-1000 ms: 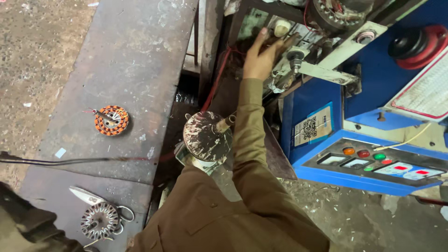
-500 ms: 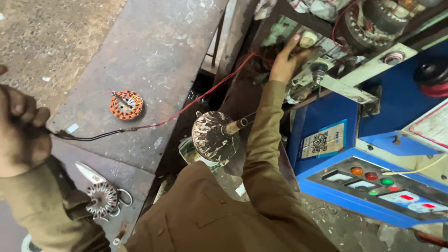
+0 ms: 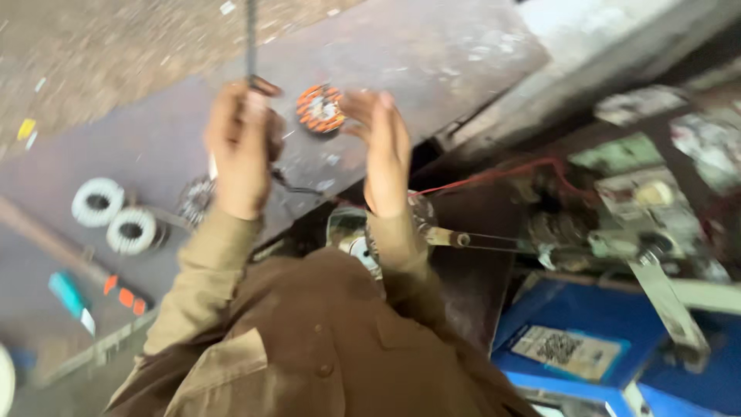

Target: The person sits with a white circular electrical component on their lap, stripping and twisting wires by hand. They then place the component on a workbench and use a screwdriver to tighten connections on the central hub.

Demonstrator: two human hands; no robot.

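Observation:
My left hand (image 3: 241, 147) is raised over the grey metal bench (image 3: 432, 62) with its fingers closed on a dark wire (image 3: 251, 35) that runs up out of view. A short way to the right, my right hand (image 3: 384, 150) is held up with the palm open and holds nothing. Between the two hands, an orange-wound stator (image 3: 320, 108) lies on the bench. Below my right wrist sits a round motor part (image 3: 351, 235) on a shaft (image 3: 463, 241). The view is blurred by motion.
Two white wound coils (image 3: 116, 216) and another stator (image 3: 197, 201) lie on the bench at left, with a teal-handled tool (image 3: 69, 297) near its edge. A blue machine (image 3: 610, 340) with a red wire (image 3: 494, 176) stands at right.
My right hand has left the machine at upper right and come back over the bench, open. My left hand has lifted the wire upward. The view has swung left.

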